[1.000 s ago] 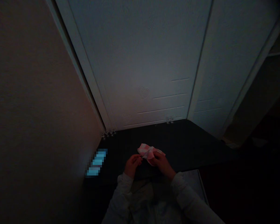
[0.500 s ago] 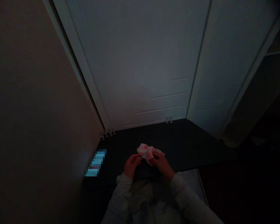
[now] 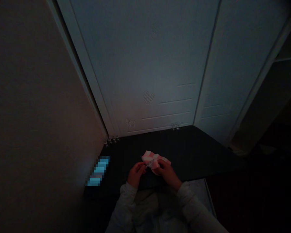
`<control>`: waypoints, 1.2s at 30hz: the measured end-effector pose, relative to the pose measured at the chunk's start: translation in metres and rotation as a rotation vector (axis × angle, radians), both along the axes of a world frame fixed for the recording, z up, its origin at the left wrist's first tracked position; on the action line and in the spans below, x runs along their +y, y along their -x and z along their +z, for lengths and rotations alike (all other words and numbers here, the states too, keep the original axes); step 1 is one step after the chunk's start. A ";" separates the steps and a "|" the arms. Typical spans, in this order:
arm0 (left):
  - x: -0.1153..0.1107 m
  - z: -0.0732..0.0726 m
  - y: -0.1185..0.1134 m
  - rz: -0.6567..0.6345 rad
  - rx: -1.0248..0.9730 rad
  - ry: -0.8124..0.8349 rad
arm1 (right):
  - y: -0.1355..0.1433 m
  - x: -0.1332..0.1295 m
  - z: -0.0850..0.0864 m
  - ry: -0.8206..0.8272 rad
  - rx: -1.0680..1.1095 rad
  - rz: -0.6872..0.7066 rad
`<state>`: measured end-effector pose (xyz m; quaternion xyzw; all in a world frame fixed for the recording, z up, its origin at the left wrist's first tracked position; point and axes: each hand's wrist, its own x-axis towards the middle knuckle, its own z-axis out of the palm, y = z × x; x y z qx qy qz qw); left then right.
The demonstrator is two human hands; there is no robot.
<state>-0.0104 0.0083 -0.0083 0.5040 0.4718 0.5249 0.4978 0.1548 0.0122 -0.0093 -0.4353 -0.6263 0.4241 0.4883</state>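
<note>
A pink and white piece of cloth lies bunched up on the dark tabletop, between my hands. My right hand has its fingers closed on the cloth's right part. At the cloth's left edge, my left hand holds its fingers pinched together; whatever is between the fingertips is too small and dim to name. A thin, light bit shows between the left fingertips and the cloth.
A glowing, pixelated screen lies at the table's left end. Small clear objects stand at the back left corner, and more at the back edge. Pale panels rise behind the table, and a wall at the left.
The hands have barely moved; the left fingertips sit slightly farther from the cloth's middle. The view has shifted a little.
</note>
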 end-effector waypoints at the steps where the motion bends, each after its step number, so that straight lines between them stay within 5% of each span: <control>1: 0.000 0.000 0.000 -0.001 -0.001 0.001 | 0.000 -0.001 0.001 -0.001 0.000 -0.004; 36: 0.001 0.000 -0.003 0.058 -0.112 0.049 | -0.001 -0.003 0.003 0.009 0.015 0.027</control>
